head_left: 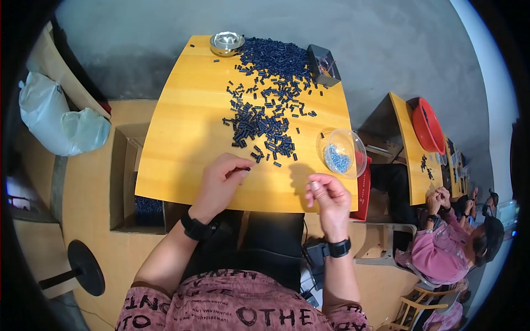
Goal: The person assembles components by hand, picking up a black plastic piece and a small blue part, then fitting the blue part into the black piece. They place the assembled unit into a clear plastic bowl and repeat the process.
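Note:
My left hand (217, 183) is closed in a pinch over the near part of the yellow table. A small black cylindrical piece (247, 169) shows between its thumb and forefinger. To the right, my right hand (331, 207) has its thumb and fingertips pressed together near the table's front edge; whatever they hold is too small to make out. Just beyond the left hand lies a loose heap of black cylindrical pieces (262, 127), scattered toward a larger pile (276, 58) at the far edge. Beyond my right hand, a clear round tub (353, 144) holds small silvery-blue parts (337, 159).
A steel bowl (226, 44) and a dark box (324, 66) flank the far pile. A red tray (362, 193) sits by the right corner. Left of the table stands a cardboard box (122, 182). Rightward, a person (441, 248) works at another table with a red basin (428, 127).

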### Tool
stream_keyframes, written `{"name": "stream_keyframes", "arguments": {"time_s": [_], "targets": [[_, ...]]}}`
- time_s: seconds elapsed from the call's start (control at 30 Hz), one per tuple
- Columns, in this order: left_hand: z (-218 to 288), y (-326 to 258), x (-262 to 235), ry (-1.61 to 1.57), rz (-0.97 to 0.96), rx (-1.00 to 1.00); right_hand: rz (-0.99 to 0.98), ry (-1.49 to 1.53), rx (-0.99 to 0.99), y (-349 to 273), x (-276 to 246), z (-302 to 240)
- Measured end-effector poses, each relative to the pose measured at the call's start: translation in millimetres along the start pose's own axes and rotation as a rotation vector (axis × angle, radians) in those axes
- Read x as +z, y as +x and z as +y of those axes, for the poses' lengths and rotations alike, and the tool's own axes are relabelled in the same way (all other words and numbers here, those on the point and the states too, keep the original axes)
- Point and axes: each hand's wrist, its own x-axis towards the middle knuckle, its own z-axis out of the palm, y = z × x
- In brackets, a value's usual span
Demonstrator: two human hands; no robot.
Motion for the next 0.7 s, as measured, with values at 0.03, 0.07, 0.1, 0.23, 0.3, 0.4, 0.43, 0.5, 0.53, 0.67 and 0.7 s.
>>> {"name": "stream_keyframes", "arguments": {"time_s": [0.03, 0.07, 0.1, 0.23, 0.3, 0.4, 0.43, 0.5, 0.53, 0.67, 0.7], "targets": [[4.2, -6.8, -1.1, -0.171, -0.063, -0.072, -0.003, -0.005, 0.003, -4.8, 7.7, 4.7], [7.8, -12.8, -2.0, -0.177, -0.058, -0.076, -0.050, 0.057, 0.012, -8.8, 15.2, 9.7], [10.9, -18.9, -3.0, -0.258, -0.077, -0.097, -0.100, 0.119, 0.023, -12.1, 22.8, 13.2], [15.5, -36.5, -1.5, -0.490, -0.092, -0.154, -0.170, 0.167, 0.037, -22.2, 47.1, 17.6], [17.9, -41.8, -1.3, -0.539, -0.099, -0.207, -0.178, 0.174, 0.021, -25.7, 55.1, 15.4], [22.2, -45.9, -2.2, -0.623, -0.116, -0.288, -0.166, 0.191, -0.007, -30.5, 61.7, 16.0], [22.2, -46.6, -2.6, -0.657, -0.125, -0.317, -0.147, 0.201, -0.017, -32.4, 62.8, 16.6], [17.4, -47.9, -3.0, -0.767, -0.117, -0.351, -0.112, 0.185, -0.014, -35.9, 69.0, 14.3], [15.8, -48.8, -3.2, -0.868, -0.114, -0.383, -0.074, 0.177, -0.014, -37.3, 71.4, 12.9], [16.1, -51.5, -0.8, -1.058, -0.097, -0.434, -0.081, 0.160, -0.034, -39.8, 74.5, 12.2], [15.3, -51.8, -0.3, -1.089, -0.097, -0.451, -0.073, 0.151, -0.054, -39.8, 75.2, 12.9]]}}
